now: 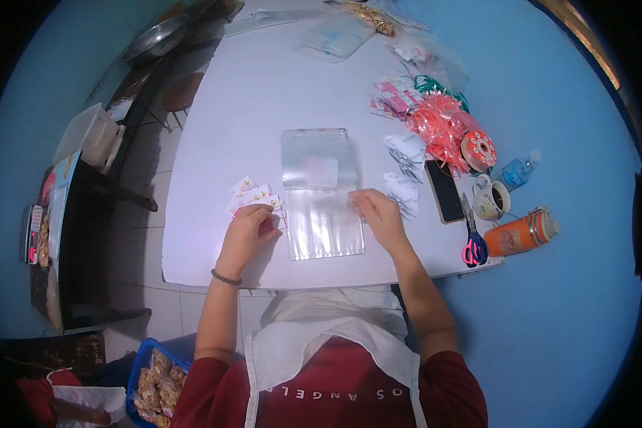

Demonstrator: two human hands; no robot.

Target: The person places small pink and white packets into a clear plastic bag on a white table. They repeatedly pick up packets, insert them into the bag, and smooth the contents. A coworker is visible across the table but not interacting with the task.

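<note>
A stack of clear plastic bags lies flat on the white table before me, flap ends pointing away. On its upper part rests or shows through a small pale card; I cannot tell whether it is inside a bag. Left of the stack, my left hand bends over a spread of small printed cards, thumb and forefinger apart at their edge. The palm hides some cards. My right hand has its slightly blurred fingertips at the stack's right edge; their grip is unclear.
To the right are small white packets, coral ribbon, a ribbon spool, a phone, scissors, a mug of dark liquid, a water bottle and an orange flask. A blue basket stands lower left.
</note>
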